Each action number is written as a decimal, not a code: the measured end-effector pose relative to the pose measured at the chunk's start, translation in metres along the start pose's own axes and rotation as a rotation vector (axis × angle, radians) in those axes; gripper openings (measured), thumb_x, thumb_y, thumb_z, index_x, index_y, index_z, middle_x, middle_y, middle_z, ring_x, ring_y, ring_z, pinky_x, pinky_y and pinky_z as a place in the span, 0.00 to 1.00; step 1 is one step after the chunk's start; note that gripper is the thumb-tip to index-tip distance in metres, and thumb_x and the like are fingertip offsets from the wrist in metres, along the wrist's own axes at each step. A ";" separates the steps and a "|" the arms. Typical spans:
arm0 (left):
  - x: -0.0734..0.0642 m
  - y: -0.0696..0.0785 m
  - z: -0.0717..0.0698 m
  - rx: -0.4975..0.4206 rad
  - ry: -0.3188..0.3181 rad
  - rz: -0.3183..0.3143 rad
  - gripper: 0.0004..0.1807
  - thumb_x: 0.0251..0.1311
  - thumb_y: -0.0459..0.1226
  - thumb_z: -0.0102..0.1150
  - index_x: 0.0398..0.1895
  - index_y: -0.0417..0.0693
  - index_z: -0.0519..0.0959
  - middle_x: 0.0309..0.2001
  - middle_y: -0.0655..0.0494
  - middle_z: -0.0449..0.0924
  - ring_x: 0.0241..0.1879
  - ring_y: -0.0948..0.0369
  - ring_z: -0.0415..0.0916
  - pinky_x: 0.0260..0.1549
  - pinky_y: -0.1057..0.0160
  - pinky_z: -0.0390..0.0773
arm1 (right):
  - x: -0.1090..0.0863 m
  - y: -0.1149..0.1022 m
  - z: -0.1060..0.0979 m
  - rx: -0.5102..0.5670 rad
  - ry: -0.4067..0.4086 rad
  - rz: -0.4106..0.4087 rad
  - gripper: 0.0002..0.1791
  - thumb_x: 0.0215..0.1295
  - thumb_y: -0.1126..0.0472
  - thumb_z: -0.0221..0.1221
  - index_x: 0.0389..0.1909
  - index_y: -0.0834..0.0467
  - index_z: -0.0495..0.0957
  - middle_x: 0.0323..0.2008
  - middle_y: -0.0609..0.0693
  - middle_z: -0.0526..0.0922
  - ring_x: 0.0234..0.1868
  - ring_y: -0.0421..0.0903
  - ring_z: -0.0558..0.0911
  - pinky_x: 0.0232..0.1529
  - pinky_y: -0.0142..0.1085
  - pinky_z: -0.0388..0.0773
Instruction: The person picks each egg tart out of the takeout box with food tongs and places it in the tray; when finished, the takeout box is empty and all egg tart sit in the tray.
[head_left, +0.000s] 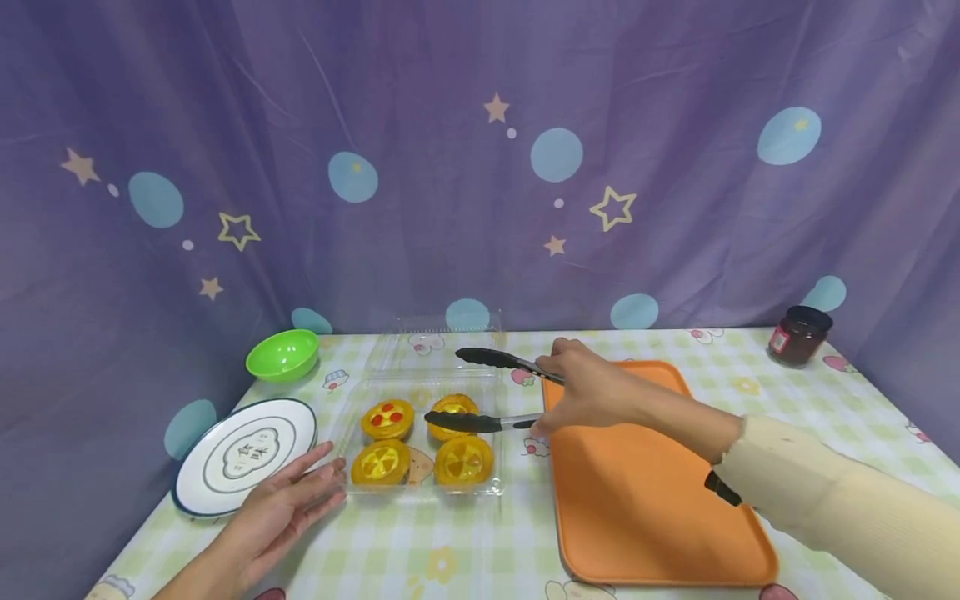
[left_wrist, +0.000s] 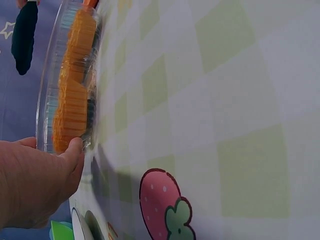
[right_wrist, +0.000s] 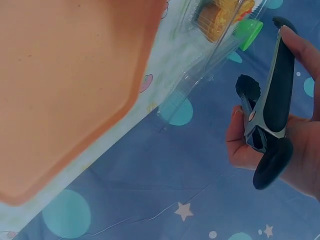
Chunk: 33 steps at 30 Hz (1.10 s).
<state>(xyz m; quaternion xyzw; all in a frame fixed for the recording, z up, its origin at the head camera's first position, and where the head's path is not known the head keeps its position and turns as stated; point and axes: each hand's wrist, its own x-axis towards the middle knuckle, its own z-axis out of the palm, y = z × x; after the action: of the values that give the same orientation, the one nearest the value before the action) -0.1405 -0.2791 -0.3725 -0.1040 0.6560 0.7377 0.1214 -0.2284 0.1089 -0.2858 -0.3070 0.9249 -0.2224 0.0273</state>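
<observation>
My right hand [head_left: 592, 387] grips a pair of black-tipped metal tongs [right_wrist: 280, 85], their arms spread apart. The lower tong arm passes above an egg tart [head_left: 453, 406] at the back right of a clear plastic box [head_left: 420, 392]; nothing is between the tips. Beside it are a red-dotted tart [head_left: 387, 419] and two yellow-topped tarts, one front left [head_left: 381, 463] and one front right [head_left: 463, 462]. My left hand [head_left: 281, 517], fingers extended, is at the box's left side. In the left wrist view its thumb and fingertips meet the box's end.
An orange tray [head_left: 645, 500] lies right of the box. On the left are a white plate [head_left: 217, 454] with a dark rim and a green bowl [head_left: 283, 357]. A dark-lidded jar [head_left: 799, 337] stands at the back right. A purple curtain [head_left: 420, 100] hangs behind the table.
</observation>
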 end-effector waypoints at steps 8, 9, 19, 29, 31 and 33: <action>-0.001 -0.001 0.001 0.018 0.001 0.002 0.36 0.72 0.35 0.46 0.76 0.40 0.42 0.73 0.34 0.45 0.60 0.62 0.68 0.62 0.59 0.72 | 0.009 -0.010 0.004 -0.024 -0.051 0.014 0.47 0.40 0.47 0.76 0.60 0.67 0.73 0.36 0.53 0.70 0.39 0.48 0.66 0.32 0.35 0.71; -0.001 -0.001 0.001 0.017 0.004 -0.001 0.35 0.72 0.35 0.46 0.76 0.40 0.42 0.73 0.34 0.45 0.61 0.61 0.67 0.62 0.59 0.72 | 0.010 -0.011 0.005 -0.027 -0.057 0.018 0.47 0.40 0.47 0.76 0.60 0.67 0.73 0.36 0.53 0.70 0.39 0.48 0.66 0.32 0.35 0.71; -0.001 0.000 0.000 0.010 0.018 -0.026 0.36 0.72 0.36 0.47 0.76 0.40 0.43 0.73 0.32 0.46 0.69 0.49 0.56 0.63 0.57 0.72 | 0.019 -0.020 0.011 -0.090 -0.095 0.075 0.49 0.38 0.43 0.77 0.60 0.65 0.73 0.44 0.57 0.73 0.45 0.51 0.69 0.40 0.37 0.77; -0.001 0.001 0.000 0.007 0.011 -0.012 0.36 0.72 0.36 0.48 0.76 0.41 0.43 0.73 0.33 0.46 0.67 0.54 0.60 0.62 0.58 0.72 | 0.029 -0.026 0.014 -0.115 -0.136 0.071 0.45 0.39 0.46 0.77 0.57 0.68 0.75 0.43 0.56 0.73 0.47 0.54 0.69 0.42 0.40 0.78; -0.001 0.002 0.000 0.005 0.008 -0.012 0.36 0.72 0.36 0.48 0.76 0.41 0.43 0.73 0.33 0.46 0.67 0.53 0.59 0.63 0.58 0.72 | 0.031 -0.027 0.016 -0.126 -0.147 0.068 0.42 0.40 0.46 0.76 0.54 0.68 0.77 0.41 0.55 0.73 0.47 0.54 0.69 0.42 0.40 0.77; -0.001 0.002 0.001 0.005 0.007 -0.013 0.36 0.72 0.36 0.48 0.76 0.41 0.43 0.73 0.33 0.46 0.67 0.53 0.59 0.63 0.58 0.72 | 0.031 -0.028 0.018 -0.130 -0.150 0.063 0.38 0.41 0.47 0.76 0.50 0.67 0.78 0.39 0.55 0.73 0.45 0.54 0.70 0.41 0.40 0.77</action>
<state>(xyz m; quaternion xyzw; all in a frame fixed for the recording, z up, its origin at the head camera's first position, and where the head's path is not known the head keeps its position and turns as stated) -0.1400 -0.2788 -0.3700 -0.1107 0.6575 0.7349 0.1240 -0.2347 0.0637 -0.2876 -0.2945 0.9420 -0.1375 0.0836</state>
